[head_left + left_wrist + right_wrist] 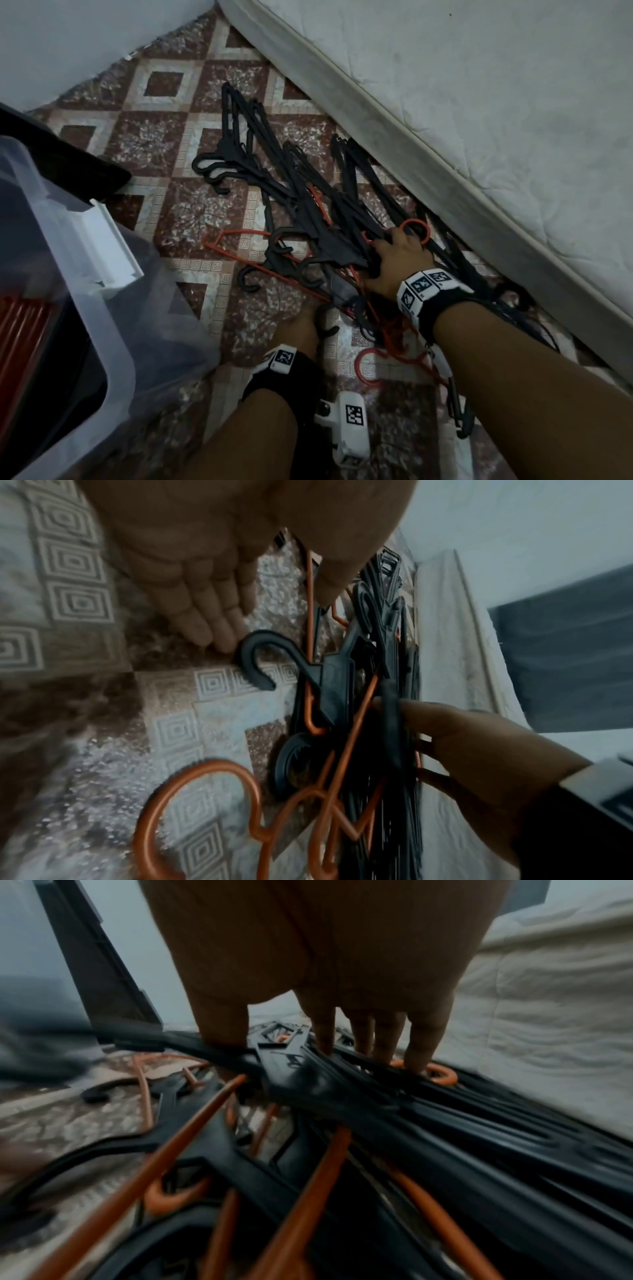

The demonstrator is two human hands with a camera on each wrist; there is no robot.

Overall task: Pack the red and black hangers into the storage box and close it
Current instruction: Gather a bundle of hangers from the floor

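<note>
A tangled pile of black hangers and thin red hangers lies on the patterned floor beside a mattress. My right hand grips a bundle of black hangers in the middle of the pile, thumb on one side and fingers on the other. My left hand lies at the pile's near edge, its straight fingers touching the floor next to a black hook, with a red bar running between fingers and thumb. The clear storage box stands open at the left, with red and black hangers inside.
The box's white latch hangs from its rim. A black lid lies behind the box. A white mattress bounds the pile on the right. A loose red hook lies near my forearms.
</note>
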